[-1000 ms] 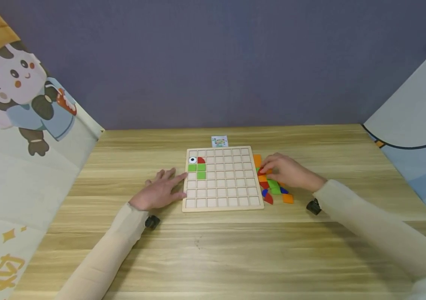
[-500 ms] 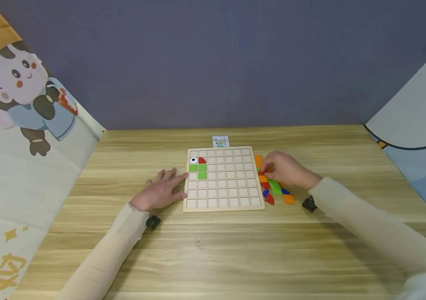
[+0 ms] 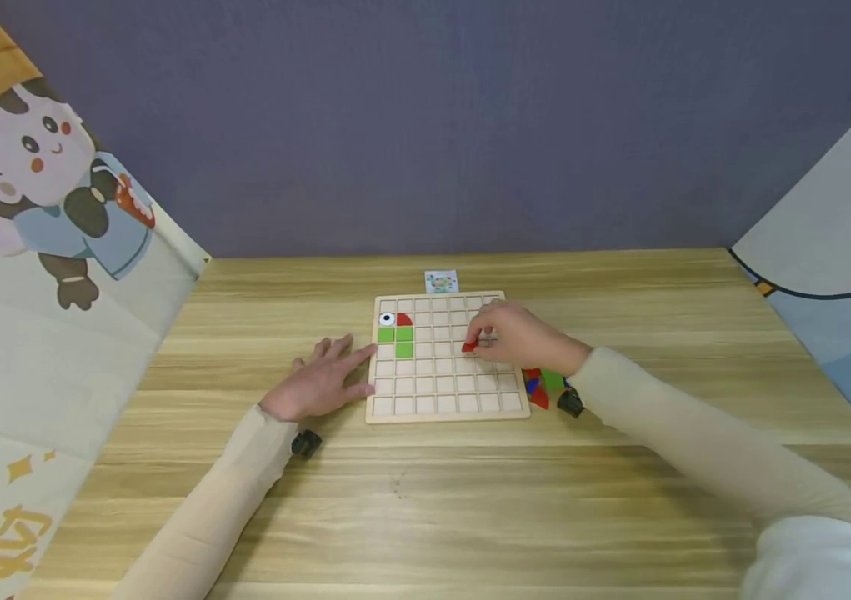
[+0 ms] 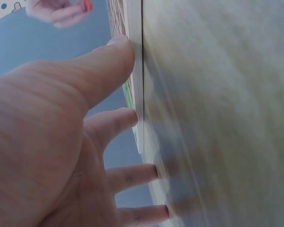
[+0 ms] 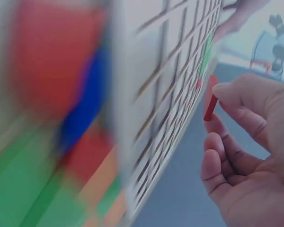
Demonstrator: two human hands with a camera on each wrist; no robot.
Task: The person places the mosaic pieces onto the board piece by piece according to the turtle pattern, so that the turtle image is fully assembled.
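Above the right part of a wooden grid board [image 3: 446, 405], my right hand [image 3: 518, 335] pinches a red tile [image 3: 469, 347] between thumb and finger. The right wrist view shows the red tile [image 5: 210, 99] edge-on, held clear of the board. My left hand [image 3: 314, 387] lies at the board's left edge with fingers spread. In the left wrist view its thumb and a finger touch the board's side [image 4: 136, 80]. Set in the board's upper left are a white eye tile [image 3: 387, 319], a red quarter-round tile [image 3: 404, 320] and several green tiles [image 3: 404, 350].
Loose red, blue and green tiles [image 3: 539, 395] lie at the board's right side, partly hidden under my right wrist. A small picture card [image 3: 441, 282] sits behind the board. A dark wall panel [image 3: 440, 125] rises at the table's back edge.
My right hand has moved left from the loose tiles to over the board, carrying the red tile. My left hand has stayed at the board's edge.
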